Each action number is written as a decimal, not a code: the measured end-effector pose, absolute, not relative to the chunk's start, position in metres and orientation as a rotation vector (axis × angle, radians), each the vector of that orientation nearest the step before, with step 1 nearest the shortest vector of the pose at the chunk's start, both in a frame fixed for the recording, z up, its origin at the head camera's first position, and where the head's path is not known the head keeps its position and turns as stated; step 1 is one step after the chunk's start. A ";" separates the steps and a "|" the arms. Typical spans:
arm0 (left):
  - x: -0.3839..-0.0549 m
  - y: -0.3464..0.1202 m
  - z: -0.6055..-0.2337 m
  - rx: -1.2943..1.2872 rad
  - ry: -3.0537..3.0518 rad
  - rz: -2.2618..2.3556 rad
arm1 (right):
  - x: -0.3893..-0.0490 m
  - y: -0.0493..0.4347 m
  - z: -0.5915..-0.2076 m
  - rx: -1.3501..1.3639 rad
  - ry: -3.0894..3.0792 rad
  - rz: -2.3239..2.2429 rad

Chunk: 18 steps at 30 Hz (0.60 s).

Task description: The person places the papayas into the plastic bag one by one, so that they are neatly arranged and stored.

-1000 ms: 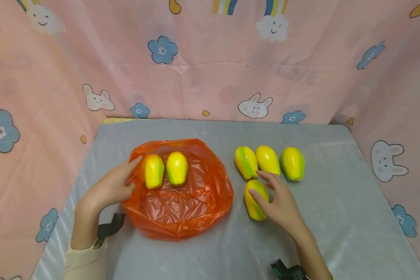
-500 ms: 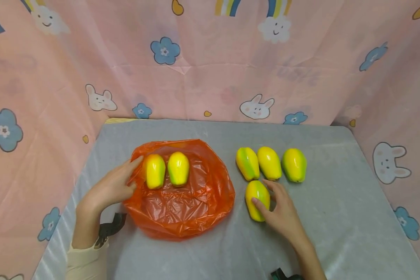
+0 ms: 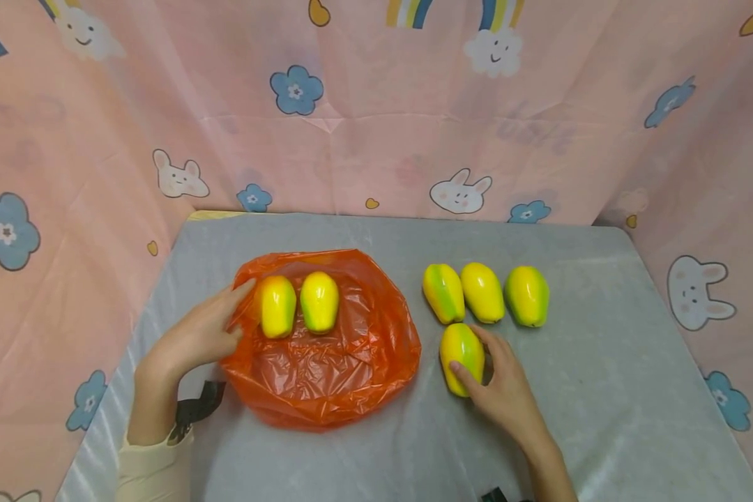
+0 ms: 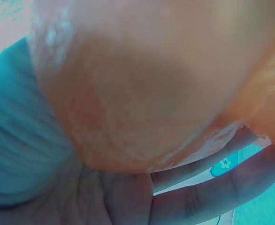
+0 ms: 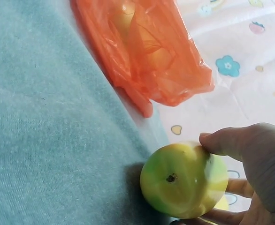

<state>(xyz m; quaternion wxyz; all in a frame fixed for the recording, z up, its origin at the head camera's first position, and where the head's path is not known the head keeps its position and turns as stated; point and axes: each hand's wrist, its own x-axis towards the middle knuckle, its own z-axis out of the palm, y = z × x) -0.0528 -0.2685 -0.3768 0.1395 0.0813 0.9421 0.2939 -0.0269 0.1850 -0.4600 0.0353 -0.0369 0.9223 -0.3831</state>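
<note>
My left hand [image 3: 203, 331] holds the left rim of an orange plastic bag [image 3: 332, 408], which lies spread with its mouth facing up. In the left wrist view the bag's film [image 4: 128, 140] covers much of the palm, and the fingers [image 4: 212, 201] reach past it. Two yellow-green papayas [image 3: 278, 307] sit side by side inside the bag. To the bag's right, my right hand [image 3: 508, 387] grips another papaya [image 3: 458, 352], thumb on its near side and fingers round its right side. Its dark-spotted end faces the right wrist camera.
Three more papayas stand in a row behind the right hand: a green-striped papaya [image 3: 443, 293], a middle papaya [image 3: 482, 293] and a right-hand papaya [image 3: 527, 296]. A grey cloth [image 3: 609, 376] covers the table. A pink patterned curtain [image 3: 351, 153] hangs behind and at both sides.
My right hand has come down and drawn slightly toward me, its fingers now round the front papaya. The left hand and bag stay in place.
</note>
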 end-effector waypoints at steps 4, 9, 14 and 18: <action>-0.052 -0.269 -0.376 0.223 2.709 0.860 | -0.026 0.185 -0.460 -0.122 2.847 -1.153; -0.053 -0.269 -0.378 0.265 2.730 0.880 | -0.027 0.186 -0.458 -0.100 2.849 -1.112; -0.053 -0.269 -0.378 0.274 2.735 0.881 | -0.026 0.187 -0.455 -0.070 2.831 -1.097; -0.052 -0.269 -0.377 0.260 2.738 0.858 | -0.027 0.186 -0.455 -0.060 2.824 -1.115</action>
